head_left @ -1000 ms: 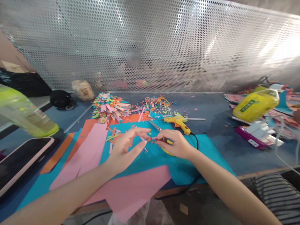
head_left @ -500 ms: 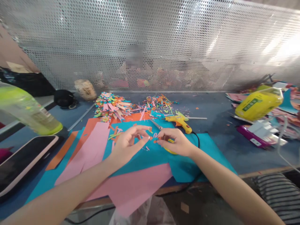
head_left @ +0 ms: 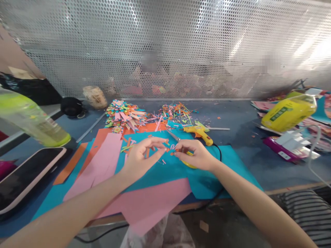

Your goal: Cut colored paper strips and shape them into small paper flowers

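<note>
My left hand [head_left: 142, 156] is curled above the teal paper sheet [head_left: 155, 174], thumb and index fingertip close together at a small orange paper piece [head_left: 167, 150]. Facing it, my right hand [head_left: 193, 155] pinches at the same spot, also with a bit of orange at its fingertips. Exactly how the tiny paper is shaped or shared cannot be made out. Scissors with yellow handles [head_left: 190, 164] lie partly under my right hand, blades pointing away. Beyond it rests a yellow hot glue gun [head_left: 198, 132] with a glue stick. Small paper strips [head_left: 127, 146] lie beside my left hand.
Pink sheets [head_left: 106, 156] and an orange strip [head_left: 71, 163] lie left. Behind stand a layered paper-strip piece [head_left: 125, 115] and paper scraps [head_left: 176, 110]. A phone [head_left: 28, 177], green bottle [head_left: 36, 120], yellow bottle [head_left: 288, 112] and perforated metal panel [head_left: 181, 41] surround the table.
Both hands stay nearly in place, with small finger movements; the fingertips sit slightly closer together around the orange paper. The view has shifted a little.
</note>
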{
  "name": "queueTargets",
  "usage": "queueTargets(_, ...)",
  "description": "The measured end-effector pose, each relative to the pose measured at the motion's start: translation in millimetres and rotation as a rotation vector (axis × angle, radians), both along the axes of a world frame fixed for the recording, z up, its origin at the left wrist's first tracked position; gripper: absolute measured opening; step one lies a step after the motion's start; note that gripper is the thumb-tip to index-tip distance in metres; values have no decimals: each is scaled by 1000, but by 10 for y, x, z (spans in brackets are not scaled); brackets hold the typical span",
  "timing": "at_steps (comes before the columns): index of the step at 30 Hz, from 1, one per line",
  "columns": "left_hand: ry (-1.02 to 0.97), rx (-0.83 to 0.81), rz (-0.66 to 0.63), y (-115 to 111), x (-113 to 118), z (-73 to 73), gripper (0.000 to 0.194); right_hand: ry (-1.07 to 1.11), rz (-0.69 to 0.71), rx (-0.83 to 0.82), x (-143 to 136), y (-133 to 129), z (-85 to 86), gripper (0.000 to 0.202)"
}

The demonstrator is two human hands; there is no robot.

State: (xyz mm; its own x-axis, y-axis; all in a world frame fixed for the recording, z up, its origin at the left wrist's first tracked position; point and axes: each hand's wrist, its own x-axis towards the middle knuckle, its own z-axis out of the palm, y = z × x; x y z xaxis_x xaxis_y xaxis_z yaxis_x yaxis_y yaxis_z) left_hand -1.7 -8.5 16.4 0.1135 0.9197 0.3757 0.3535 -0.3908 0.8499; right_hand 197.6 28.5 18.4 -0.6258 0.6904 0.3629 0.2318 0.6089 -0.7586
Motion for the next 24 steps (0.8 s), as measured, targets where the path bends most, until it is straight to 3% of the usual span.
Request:
queueTargets(3, -11, 49, 9, 17, -14, -15, 17, 6, -4, 7, -1, 2, -2, 12)
queueTargets(24, -101, -104, 26, 9, 25, -12, 28, -20, -3, 70, 1, 6, -10, 11)
